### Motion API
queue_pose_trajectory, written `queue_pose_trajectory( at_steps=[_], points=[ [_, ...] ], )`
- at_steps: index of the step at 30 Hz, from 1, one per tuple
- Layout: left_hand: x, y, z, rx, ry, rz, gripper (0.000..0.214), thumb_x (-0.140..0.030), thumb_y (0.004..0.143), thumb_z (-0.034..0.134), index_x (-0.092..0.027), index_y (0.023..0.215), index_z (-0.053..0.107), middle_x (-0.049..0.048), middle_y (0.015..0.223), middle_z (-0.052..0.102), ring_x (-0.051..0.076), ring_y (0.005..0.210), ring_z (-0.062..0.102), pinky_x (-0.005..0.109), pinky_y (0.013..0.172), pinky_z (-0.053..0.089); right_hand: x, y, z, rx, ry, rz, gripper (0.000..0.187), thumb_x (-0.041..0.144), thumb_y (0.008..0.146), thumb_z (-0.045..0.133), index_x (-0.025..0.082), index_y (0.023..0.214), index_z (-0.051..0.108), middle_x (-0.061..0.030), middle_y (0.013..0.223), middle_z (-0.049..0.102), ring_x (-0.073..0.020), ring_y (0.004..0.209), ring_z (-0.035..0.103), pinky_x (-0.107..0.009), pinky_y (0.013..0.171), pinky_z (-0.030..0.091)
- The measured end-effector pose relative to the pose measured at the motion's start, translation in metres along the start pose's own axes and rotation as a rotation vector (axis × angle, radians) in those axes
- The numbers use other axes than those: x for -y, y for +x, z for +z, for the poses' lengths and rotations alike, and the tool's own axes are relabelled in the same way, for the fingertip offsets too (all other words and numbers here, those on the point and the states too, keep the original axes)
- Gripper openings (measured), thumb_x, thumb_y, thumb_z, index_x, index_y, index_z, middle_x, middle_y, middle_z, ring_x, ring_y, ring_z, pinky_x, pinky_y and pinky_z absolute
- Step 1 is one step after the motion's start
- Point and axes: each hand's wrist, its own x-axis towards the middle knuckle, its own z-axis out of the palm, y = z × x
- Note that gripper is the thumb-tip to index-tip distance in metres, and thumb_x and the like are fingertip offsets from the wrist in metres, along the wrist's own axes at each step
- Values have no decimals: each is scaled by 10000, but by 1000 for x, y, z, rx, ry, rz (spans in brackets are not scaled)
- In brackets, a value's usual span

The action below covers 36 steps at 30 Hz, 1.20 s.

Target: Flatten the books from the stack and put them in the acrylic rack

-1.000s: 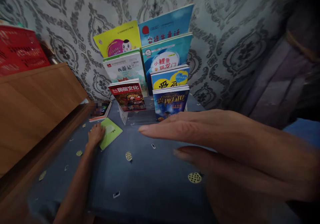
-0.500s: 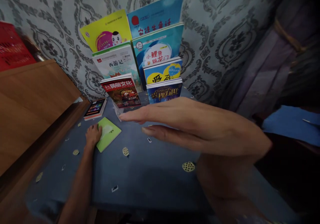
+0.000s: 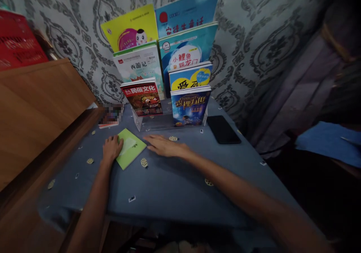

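Green booklet [image 3: 131, 150]: flat on the tablecloth [image 3: 169, 193], left of centre.
Left hand [image 3: 112, 147]: over its left edge, grip unclear; light, steady pressure advisable.
Right hand [image 3: 163, 146]: apart, fingers extended, by its right corner; best low.

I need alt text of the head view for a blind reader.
A left hand touches a green booklet on a blue tablecloth, with the right hand near its other side. Behind, books stand in a clear rack; a black device lies to the right.
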Motion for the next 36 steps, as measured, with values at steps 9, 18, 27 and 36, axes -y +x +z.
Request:
queue_pose_trajectory(
  at_steps=[9,18,27,36],
  points=[
    [-22,-14,-22,38,74,191,457,-497,985,371,-180,1107,677,129,1055,688,287,1026,650,344,841,498,-41,-67,32,-172,21,175,544,346,1026,389,161,1537,370,-174,1566,436,-294,1477,370,-532,1219,301],
    [-45,-22,-30,64,69,316,398,-414,1002,349,-179,1000,671,114,1010,731,269,968,683,319,755,473,-39,-71,34,-254,19,232,509,351,1036,338,126,1484,422,-191,1549,442,-299,1451,392,-514,1213,310],
    [-62,-31,-25,-9,-53,449,310,-339,999,384,-182,940,645,85,948,706,225,901,661,296,718,436,-64,-70,44,-378,-62,298,471,331,1021,369,147,1442,473,-191,1513,467,-318,1437,386,-542,1170,348],
    [-71,-37,-11,-105,-229,574,265,-399,988,463,-206,947,639,80,953,642,238,947,626,321,798,478,-80,-77,33,-439,-141,265,421,310,1028,365,166,1386,533,-158,1311,627,-301,1225,548,-474,1064,424]
  ],
)
